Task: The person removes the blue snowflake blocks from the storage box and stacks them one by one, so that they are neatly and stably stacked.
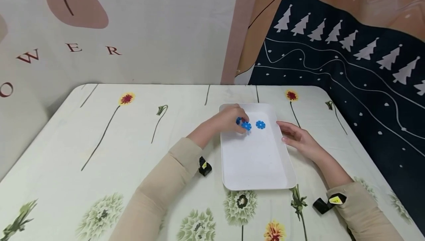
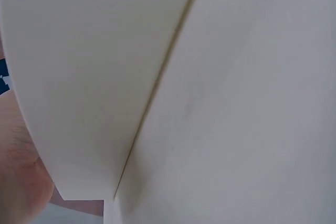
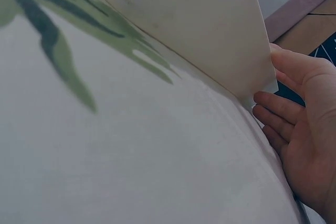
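A white rectangular tray (image 1: 257,160) lies on the table. My left hand (image 1: 230,118) reaches over its left rim near the far end, thumb and fingers pinching a blue notched plastic disc (image 1: 246,125). Another blue disc (image 1: 238,120) shows partly behind the fingers. To the right, a separate blue disc (image 1: 260,124) lies flat on the tray floor. My right hand (image 1: 300,139) is at the tray's right edge with relaxed fingers; in the right wrist view its thumb meets the rim. In the left wrist view the tray wall (image 2: 79,87) covers most of the left hand.
A flower-printed cloth (image 1: 132,152) covers the table. Behind it hangs a pale printed curtain (image 1: 166,31), and a dark cloth with white trees (image 1: 332,60) hangs at the right. Black wrist cameras (image 1: 205,167) sit by both sleeves.
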The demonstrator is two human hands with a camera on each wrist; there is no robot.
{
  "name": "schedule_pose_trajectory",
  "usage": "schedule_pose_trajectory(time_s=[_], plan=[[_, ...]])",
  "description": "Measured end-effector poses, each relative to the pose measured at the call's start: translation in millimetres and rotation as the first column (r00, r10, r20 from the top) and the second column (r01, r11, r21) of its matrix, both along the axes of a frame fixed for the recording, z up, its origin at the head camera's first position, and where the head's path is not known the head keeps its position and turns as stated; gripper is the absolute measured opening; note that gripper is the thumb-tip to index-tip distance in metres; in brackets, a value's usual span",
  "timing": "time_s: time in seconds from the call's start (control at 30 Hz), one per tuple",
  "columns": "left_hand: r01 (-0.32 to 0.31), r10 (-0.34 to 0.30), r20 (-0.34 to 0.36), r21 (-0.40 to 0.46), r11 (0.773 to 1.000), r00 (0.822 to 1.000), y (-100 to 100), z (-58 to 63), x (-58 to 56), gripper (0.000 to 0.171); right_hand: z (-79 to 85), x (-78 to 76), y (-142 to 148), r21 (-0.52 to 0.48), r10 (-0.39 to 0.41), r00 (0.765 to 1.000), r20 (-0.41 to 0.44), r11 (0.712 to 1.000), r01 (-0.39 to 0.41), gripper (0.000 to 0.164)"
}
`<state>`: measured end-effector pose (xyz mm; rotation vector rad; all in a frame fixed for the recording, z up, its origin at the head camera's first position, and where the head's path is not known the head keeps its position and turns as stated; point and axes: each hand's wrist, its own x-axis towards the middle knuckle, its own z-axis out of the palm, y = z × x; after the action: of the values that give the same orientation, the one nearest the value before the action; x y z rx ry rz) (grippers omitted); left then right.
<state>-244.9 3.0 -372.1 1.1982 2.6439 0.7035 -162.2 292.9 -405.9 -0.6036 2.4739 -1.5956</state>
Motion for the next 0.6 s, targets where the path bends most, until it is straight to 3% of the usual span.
schedule_pose_trajectory(time_s=[0.6], plan=[[-0.065, 0.071, -0.017, 0.229, 0.971, 0.997, -36.4, 13.7, 22.8, 0.031, -0.3, -0.2, -0.9, -0.011, -0.004, 1.0, 0.01, 1.0, 0.004, 0.051]])
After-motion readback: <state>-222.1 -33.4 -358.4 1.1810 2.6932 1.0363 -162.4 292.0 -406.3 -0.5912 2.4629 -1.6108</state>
